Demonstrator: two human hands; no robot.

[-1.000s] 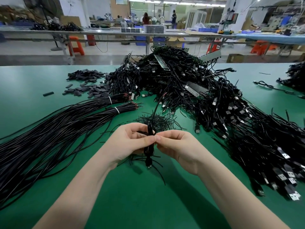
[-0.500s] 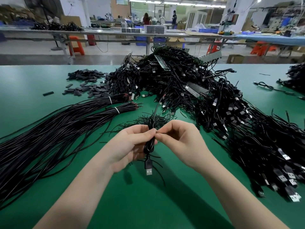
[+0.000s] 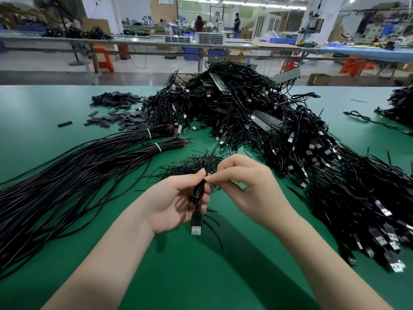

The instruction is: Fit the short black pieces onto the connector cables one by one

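Tied bundles of bare-ended wires point(image 3: 89, 162) lie far left, loose short black pieces point(image 3: 120, 117) behind them. The left hand point(image 3: 172, 198) grips a folded USB cable point(image 3: 197, 198) over the green table point(image 3: 201, 276); the right hand point(image 3: 248, 189) pinches its top. Heaped USB cables point(image 3: 301, 153) crowd the right.

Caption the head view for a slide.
Both hands, left and right, pinch a coiled USB cable above the green table.

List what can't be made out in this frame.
- Head view: whether a short black piece sits on the held cable; the left hand and right hand fingertips cover that spot.
- Cable bundle: far ends cut off by the left edge.
- Cable pile: single cables too tangled to follow.
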